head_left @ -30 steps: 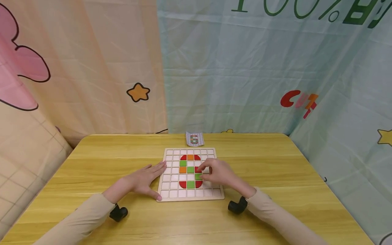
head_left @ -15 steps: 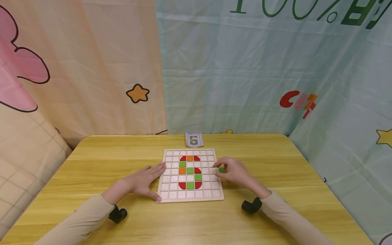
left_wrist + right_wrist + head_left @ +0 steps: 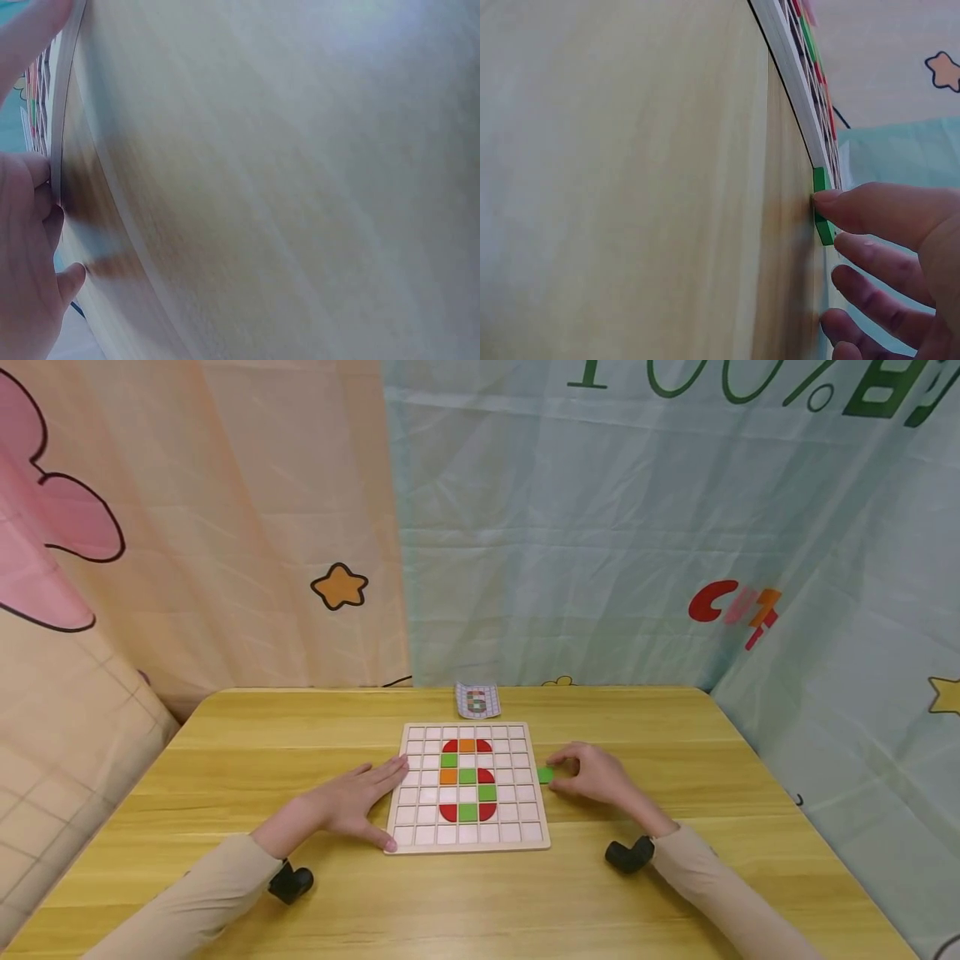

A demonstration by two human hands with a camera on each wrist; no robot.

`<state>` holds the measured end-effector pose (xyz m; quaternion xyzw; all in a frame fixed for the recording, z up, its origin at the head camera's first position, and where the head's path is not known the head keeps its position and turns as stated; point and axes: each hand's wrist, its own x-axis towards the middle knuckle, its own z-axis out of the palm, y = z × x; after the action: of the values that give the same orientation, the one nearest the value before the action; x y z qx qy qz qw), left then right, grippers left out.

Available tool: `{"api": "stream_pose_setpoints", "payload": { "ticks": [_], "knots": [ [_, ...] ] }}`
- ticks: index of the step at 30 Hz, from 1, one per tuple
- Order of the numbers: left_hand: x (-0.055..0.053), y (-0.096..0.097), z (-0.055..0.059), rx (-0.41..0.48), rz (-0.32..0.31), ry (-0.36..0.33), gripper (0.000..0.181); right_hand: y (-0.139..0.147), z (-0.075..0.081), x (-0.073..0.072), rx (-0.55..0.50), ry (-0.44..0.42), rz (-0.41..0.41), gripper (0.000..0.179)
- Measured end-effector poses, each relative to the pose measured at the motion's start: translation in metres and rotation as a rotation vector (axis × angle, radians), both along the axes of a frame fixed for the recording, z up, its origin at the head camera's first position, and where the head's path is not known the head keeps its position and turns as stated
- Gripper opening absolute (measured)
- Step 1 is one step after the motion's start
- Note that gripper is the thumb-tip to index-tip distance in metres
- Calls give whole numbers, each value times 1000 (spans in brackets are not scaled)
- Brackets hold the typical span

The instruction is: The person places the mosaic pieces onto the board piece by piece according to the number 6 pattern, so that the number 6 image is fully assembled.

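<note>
In the head view a white gridded board (image 3: 423,835) lies on the table, with red, orange and green tiles set in a figure near its middle. My left hand (image 3: 356,802) rests along the board's left edge with fingers spread, the thumb near the lower left corner. Just off the board's right edge lies a loose green tile (image 3: 545,774). My right hand (image 3: 596,774) pinches this tile by its right side between thumb and index finger. In the right wrist view the thumb overlaps the green tile (image 3: 822,217), while the other fingers are loosely bent.
A small printed card (image 3: 477,702) showing a similar coloured figure lies behind the board. The board sits on a yellow wooden table (image 3: 300,735). Printed curtains (image 3: 525,568) hang behind the table.
My right hand has moved right, from the red and green tiles on the board to the loose green tile beside it. The left hand has stayed in place.
</note>
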<state>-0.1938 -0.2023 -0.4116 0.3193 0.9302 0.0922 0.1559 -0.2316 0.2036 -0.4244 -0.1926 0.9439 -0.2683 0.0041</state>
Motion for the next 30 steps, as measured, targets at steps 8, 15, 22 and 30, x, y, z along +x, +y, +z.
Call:
{"api": "stream_pose_setpoints", "payload": {
  "ticks": [8, 15, 22, 30],
  "knots": [
    [-2, 1, 0, -15, -2, 3, 117, 2, 1, -4, 48, -8, -2, 27],
    [-3, 1, -2, -21, -4, 1, 118, 1, 1, -5, 106, 54, 29, 23],
    [-3, 1, -1, -23, -4, 3, 118, 0, 2, -5, 158, 108, 39, 21],
    [-2, 0, -3, -19, -1, 6, 118, 2, 3, -1, 152, 130, 24, 24]
  ]
}}
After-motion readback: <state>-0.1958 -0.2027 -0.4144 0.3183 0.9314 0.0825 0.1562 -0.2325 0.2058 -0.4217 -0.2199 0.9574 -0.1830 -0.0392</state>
